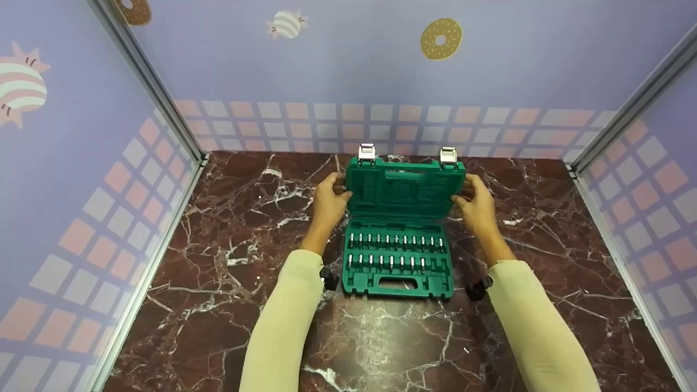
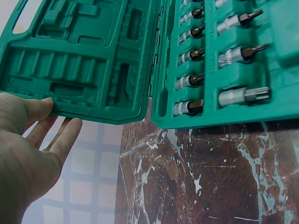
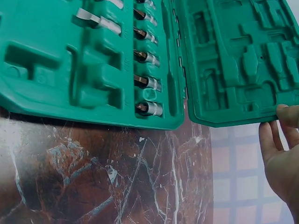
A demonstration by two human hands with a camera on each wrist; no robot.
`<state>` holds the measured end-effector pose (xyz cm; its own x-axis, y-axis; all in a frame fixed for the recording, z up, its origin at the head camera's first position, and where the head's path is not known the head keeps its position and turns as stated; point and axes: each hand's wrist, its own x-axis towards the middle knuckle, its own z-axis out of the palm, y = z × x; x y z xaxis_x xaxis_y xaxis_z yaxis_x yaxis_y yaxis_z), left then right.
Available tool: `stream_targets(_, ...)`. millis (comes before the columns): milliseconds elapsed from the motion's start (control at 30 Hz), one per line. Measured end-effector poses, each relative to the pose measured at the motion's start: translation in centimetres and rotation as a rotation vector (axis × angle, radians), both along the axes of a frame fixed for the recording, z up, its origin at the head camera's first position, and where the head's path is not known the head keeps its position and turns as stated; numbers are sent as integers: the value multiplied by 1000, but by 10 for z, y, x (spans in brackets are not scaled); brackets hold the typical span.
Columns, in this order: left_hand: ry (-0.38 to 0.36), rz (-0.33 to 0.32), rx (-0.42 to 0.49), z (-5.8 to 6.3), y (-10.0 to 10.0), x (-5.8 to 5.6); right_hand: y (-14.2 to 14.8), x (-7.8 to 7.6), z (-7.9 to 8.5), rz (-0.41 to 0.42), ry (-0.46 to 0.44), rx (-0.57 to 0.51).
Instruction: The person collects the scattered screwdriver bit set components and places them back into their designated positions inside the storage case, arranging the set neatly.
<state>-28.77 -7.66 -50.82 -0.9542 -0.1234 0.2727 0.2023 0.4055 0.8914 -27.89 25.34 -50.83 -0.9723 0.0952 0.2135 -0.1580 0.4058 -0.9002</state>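
A green plastic socket-bit case [image 1: 398, 286] lies on the dark marble tabletop, its lid [image 1: 400, 196] raised at the back. Two rows of silver bit sockets [image 1: 386, 263] sit in the base, with vacant slots at the right end of the front row. My left hand [image 1: 328, 200] pinches the lid's left edge, thumb [image 2: 39, 109] at the inner face and fingers behind. On the opposite edge, my right hand [image 1: 479, 204] holds the lid the same way, thumb [image 3: 287, 115] in front. Two metal latches [image 1: 367, 153] stick up from the lid's top edge.
The marble tabletop [image 1: 228, 305] spreads around the case. Purple printed panels [image 1: 348, 65] enclose it at the back and both sides, joined by metal corner strips [image 1: 152, 81]. A dark wrist camera [image 1: 329, 278] sits by the case's left side.
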Motion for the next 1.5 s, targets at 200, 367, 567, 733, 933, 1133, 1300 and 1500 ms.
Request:
stream_targets(200,45,3,-11,-2,0,2,0,3,-1,-16,35,18)
stream_targets(367,69,-4,11,-3,1,3,2,0,-8,-25,71,13)
stream_targets(567,95,18,2,-6,3,5,1,1,-11,-65,112,44)
stream_targets(733,139,48,-35,-7,6,6,0,3,-12,-98,165,137)
stream_targets(933,205,83,-99,-3,6,11,1,9,-7,-98,204,195)
stream_targets(1133,257,55,-136,-1,5,18,8,16,-5,-61,229,188)
stream_targets(1300,296,42,-158,-2,5,20,11,18,-7,-35,264,171)
stream_targets(1500,319,52,-152,-7,7,20,10,17,-14,-37,284,168)
